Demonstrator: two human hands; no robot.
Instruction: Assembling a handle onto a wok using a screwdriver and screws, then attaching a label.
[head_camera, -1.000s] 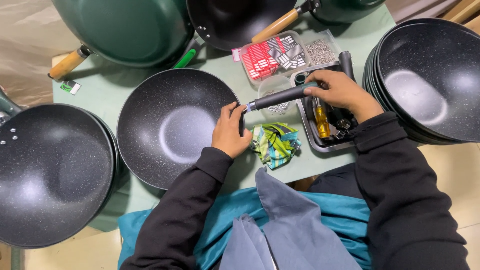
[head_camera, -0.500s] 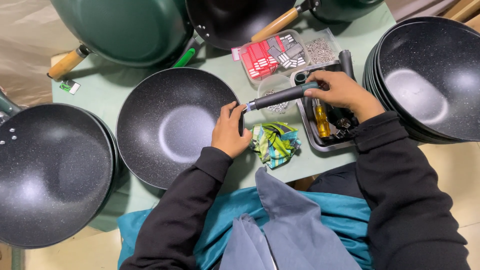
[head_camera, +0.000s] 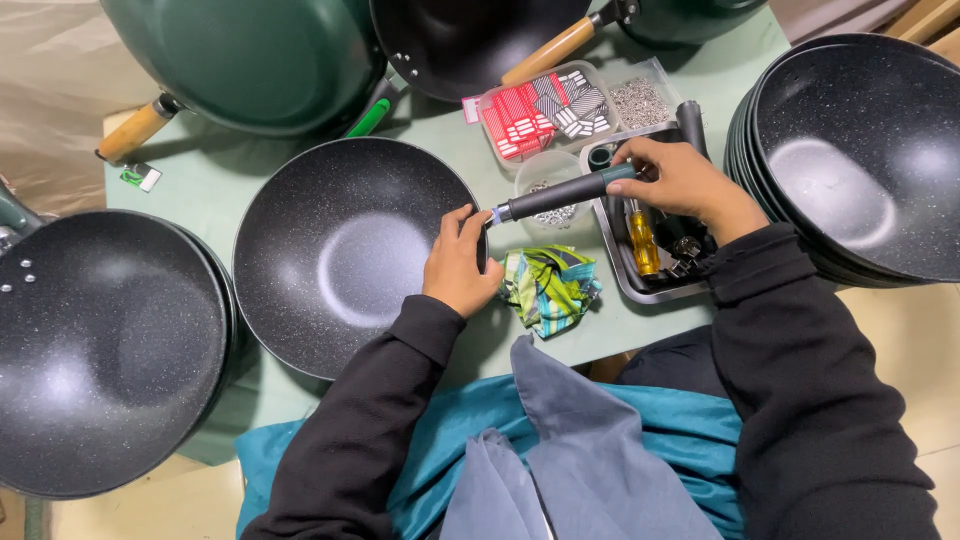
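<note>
**Inspector:** State of the hands?

**Assistant:** Left hand (head_camera: 458, 262) is curled over the right rim of the centre wok (head_camera: 350, 255), fingers at the point where the handle (head_camera: 565, 193) meets it. Right hand (head_camera: 678, 180) is wrapped around the far end of that dark handle, which runs from frame centre up to the right.

**Inspector:** Edges and clearance?

**Assistant:** Tight. A wok stack (head_camera: 105, 350) sits just beside the centre wok at lower left; another stack (head_camera: 850, 150) fills the upper right. The tray (head_camera: 622, 262) with a yellow screwdriver (head_camera: 642, 240) lies under the right wrist. A striped cloth (head_camera: 548, 285) lies below the handle, near the surface (head_camera: 215, 175) edge. Green pans (head_camera: 250, 60) crowd the top.
</note>
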